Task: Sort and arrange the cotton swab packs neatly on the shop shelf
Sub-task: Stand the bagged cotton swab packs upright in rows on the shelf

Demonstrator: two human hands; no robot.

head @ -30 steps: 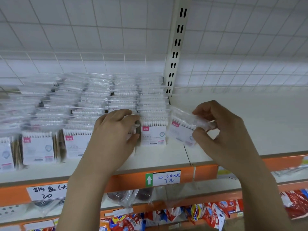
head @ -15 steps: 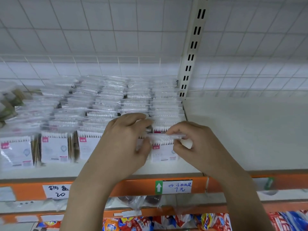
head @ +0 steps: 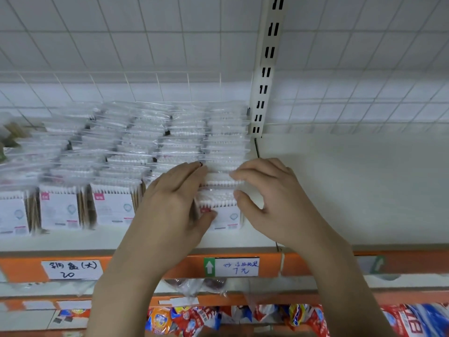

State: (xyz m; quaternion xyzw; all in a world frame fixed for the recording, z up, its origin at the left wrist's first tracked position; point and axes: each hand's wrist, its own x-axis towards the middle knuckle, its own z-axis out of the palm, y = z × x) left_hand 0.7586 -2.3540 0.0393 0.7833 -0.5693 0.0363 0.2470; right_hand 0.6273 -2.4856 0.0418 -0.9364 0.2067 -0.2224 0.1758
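Several rows of clear cotton swab packs [head: 114,207] with white and pink labels stand one behind another on the left half of the white shelf [head: 352,190]. The front pack of the rightmost row [head: 224,214] sits between my hands. My left hand [head: 175,205] lies over the pack tops, its thumb against the front pack's label. My right hand [head: 274,198] curls over the same row from the right, fingertips on the tops and thumb on the front pack's upper edge. My palms hide part of that row.
The shelf to the right of the slotted upright post [head: 267,69] is bare. An orange front rail carries a handwritten price tag [head: 237,266] and another [head: 71,269]. Colourful snack bags [head: 184,319] hang on the shelf below. A wire grid backs the shelf.
My right hand carried a loose pack from the bare right side to the front of the rightmost row and set it upright. My left hand stayed on that row.
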